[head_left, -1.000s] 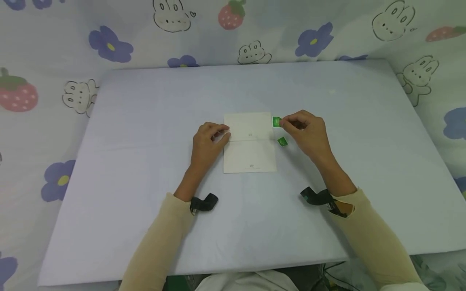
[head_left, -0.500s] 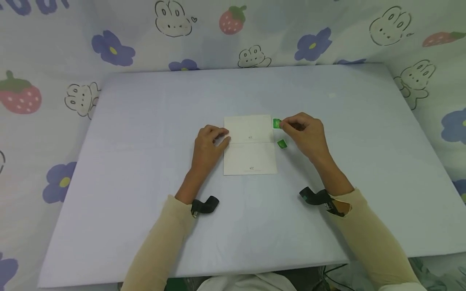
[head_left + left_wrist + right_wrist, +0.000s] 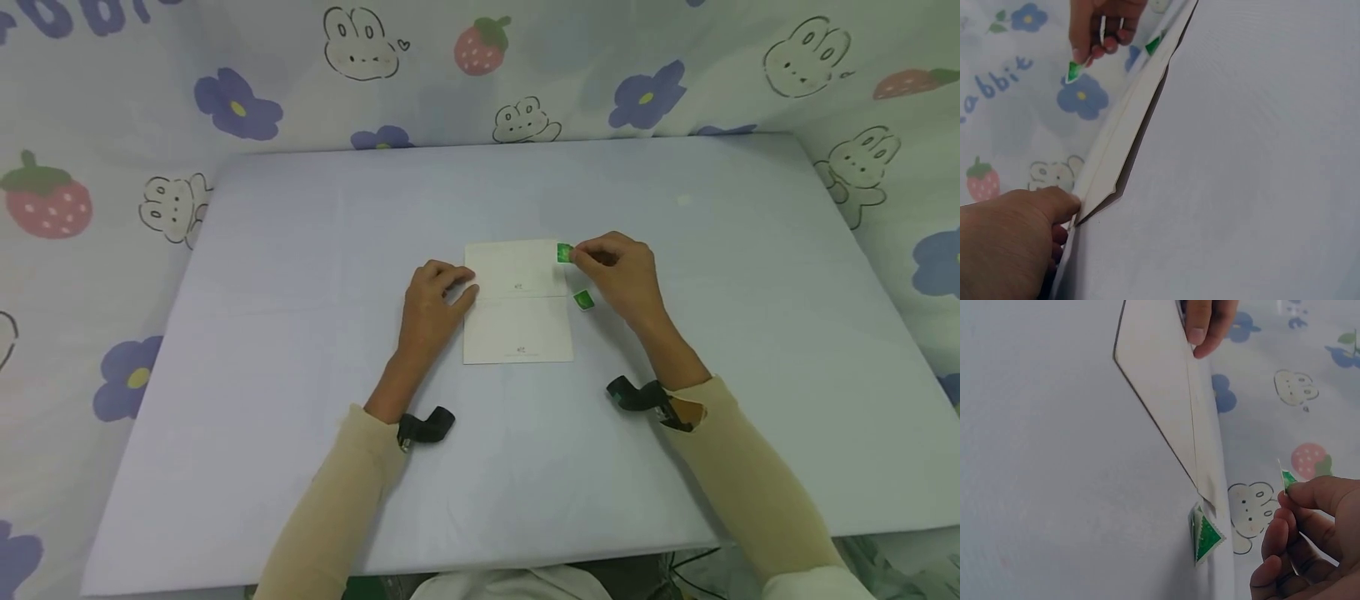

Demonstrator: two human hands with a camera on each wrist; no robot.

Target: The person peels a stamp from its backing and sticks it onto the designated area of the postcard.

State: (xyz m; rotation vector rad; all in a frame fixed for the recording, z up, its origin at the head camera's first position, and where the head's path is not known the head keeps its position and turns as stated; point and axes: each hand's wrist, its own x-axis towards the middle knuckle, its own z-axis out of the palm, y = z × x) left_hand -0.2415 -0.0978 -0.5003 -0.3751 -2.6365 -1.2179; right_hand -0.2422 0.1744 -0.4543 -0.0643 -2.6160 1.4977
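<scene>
A cream sheet of paper [image 3: 517, 325], with a line across its middle and small print on each half, lies on the white table. My left hand [image 3: 432, 304] rests at its left edge, thumb and forefinger apart and touching the paper. My right hand [image 3: 621, 271] pinches a small green postage stamp [image 3: 564, 252] between thumb and fingertips, above the paper's upper right edge. The right wrist view shows this stamp [image 3: 1288, 480] partly covered by the fingers. A second green stamp [image 3: 1207, 540], with perforated edges and bent up, lies just off the paper's right side.
The white table [image 3: 300, 467] stretches out on all sides of the paper. A patterned cloth [image 3: 420, 75] with rabbits, strawberries and flowers hangs behind and beside it. Dark cables [image 3: 693, 567] show below the front edge.
My right hand has moved slightly left with the stamp, bringing it from beside the paper to over its upper right edge. The left hand and the other stamp stay put.
</scene>
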